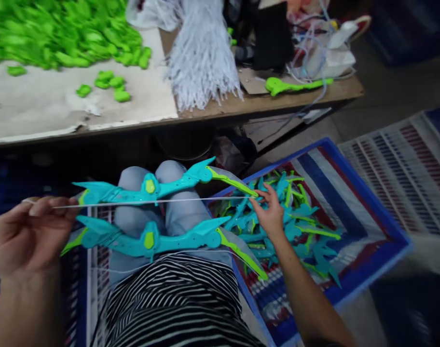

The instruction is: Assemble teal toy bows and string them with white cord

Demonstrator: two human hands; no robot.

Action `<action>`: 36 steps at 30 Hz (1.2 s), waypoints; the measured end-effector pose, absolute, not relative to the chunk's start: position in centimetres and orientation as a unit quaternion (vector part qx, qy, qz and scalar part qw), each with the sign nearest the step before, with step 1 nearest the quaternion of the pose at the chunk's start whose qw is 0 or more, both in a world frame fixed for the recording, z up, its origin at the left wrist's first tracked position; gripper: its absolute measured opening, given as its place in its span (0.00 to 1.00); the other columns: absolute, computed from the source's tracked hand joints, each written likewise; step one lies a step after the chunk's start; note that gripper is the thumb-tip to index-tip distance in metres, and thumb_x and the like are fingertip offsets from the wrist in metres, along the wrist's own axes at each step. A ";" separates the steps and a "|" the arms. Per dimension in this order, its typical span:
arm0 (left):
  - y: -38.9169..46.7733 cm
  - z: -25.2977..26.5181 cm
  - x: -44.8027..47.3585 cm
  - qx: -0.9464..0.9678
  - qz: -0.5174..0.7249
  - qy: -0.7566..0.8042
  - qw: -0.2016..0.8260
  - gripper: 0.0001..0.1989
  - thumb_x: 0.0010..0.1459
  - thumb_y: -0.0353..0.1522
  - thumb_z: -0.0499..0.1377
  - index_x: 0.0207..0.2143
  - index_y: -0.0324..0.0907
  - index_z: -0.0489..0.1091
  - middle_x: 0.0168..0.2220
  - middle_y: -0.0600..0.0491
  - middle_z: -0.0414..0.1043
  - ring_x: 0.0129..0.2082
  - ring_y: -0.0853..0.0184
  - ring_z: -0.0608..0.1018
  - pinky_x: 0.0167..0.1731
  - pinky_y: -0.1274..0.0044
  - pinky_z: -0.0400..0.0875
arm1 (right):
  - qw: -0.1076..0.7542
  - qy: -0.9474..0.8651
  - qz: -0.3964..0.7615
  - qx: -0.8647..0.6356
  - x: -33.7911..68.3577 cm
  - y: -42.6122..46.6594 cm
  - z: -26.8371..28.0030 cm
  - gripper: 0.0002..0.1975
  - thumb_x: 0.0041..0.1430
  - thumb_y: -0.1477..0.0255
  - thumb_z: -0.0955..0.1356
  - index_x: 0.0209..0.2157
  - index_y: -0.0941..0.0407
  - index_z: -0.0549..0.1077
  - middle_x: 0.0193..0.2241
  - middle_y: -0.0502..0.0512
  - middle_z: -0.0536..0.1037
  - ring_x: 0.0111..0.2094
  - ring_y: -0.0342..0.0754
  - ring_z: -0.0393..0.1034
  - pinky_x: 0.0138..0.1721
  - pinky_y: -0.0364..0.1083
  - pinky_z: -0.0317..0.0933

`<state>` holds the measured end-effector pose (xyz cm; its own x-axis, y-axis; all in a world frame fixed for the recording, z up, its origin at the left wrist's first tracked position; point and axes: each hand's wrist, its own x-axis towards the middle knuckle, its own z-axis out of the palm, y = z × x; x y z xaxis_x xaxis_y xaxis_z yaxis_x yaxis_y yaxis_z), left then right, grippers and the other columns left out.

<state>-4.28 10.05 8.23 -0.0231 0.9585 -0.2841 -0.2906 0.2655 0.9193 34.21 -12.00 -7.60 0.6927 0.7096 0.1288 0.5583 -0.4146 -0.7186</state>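
Across the lap (133, 219) lies a blue toy bow (187, 242). Just past it is a second bow (180, 185). The left hand (34, 231) pinches a white string (201, 199); the right hand (271, 212) pinches that bow's green tip (239, 184) and the string. Farther off, a table (249, 103) holds green bits (61, 33) and white strands (205, 58).

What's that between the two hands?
In the head view, a white string stretches from the left hand to the right hand, alongside the upper blue bow.

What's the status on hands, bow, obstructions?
Left hand gripping white string, stretched straight. Right hand pinching tip of far bow. Second bow close alongside, nearer the striped shirt.
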 end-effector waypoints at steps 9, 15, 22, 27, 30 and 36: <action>4.0 5.9 -3.3 0.294 0.427 0.484 0.706 0.18 0.35 0.39 0.73 0.28 0.41 0.74 0.20 0.55 0.74 0.27 0.66 0.78 0.35 0.73 0.75 | 0.331 -0.649 -0.036 -0.684 24.8 -0.7 -1.9 0.14 0.61 0.67 0.64 0.47 0.55 0.69 0.41 0.60 0.74 0.45 0.55 0.67 0.48 0.56 0.60; 3.9 6.2 -3.4 0.236 0.412 0.417 0.775 0.17 0.40 0.39 0.71 0.26 0.39 0.69 0.17 0.57 0.69 0.19 0.72 0.73 0.27 0.76 0.73 | 0.133 -0.824 0.110 -0.540 9.6 9.1 -1.1 0.23 0.58 0.70 0.67 0.56 0.54 0.65 0.46 0.65 0.71 0.44 0.56 0.65 0.42 0.52 0.63; 5.6 6.1 -8.6 0.239 0.573 0.503 0.602 0.17 0.41 0.39 0.70 0.25 0.38 0.68 0.15 0.60 0.62 0.14 0.79 0.60 0.15 0.85 0.56 | 0.156 -0.814 0.272 -0.489 13.3 12.8 -1.5 0.20 0.56 0.71 0.67 0.52 0.52 0.71 0.35 0.54 0.73 0.36 0.47 0.68 0.39 0.45 0.63; 9.3 5.0 -10.7 0.279 0.645 0.560 0.439 0.16 0.42 0.39 0.68 0.26 0.38 0.69 0.16 0.59 0.64 0.13 0.79 0.60 0.14 0.85 0.51 | 0.184 -0.779 0.349 -0.487 15.4 13.6 -2.2 0.20 0.52 0.70 0.68 0.48 0.54 0.75 0.28 0.51 0.72 0.28 0.44 0.66 0.31 0.43 0.62; 11.0 4.7 -11.2 0.312 0.646 0.581 0.384 0.13 0.45 0.39 0.65 0.27 0.38 0.69 0.16 0.58 0.65 0.15 0.77 0.63 0.15 0.85 0.53 | 0.194 -0.767 0.370 -0.487 15.5 13.7 -2.4 0.19 0.52 0.68 0.68 0.47 0.53 0.76 0.28 0.51 0.73 0.28 0.44 0.67 0.30 0.43 0.62; 11.5 3.8 -11.4 0.339 0.642 0.597 0.341 0.11 0.49 0.38 0.63 0.27 0.38 0.69 0.17 0.58 0.65 0.17 0.76 0.65 0.17 0.84 0.56 | 0.205 -0.754 0.400 -0.480 15.4 13.9 -2.3 0.19 0.51 0.67 0.68 0.46 0.53 0.76 0.33 0.53 0.77 0.32 0.46 0.69 0.33 0.44 0.63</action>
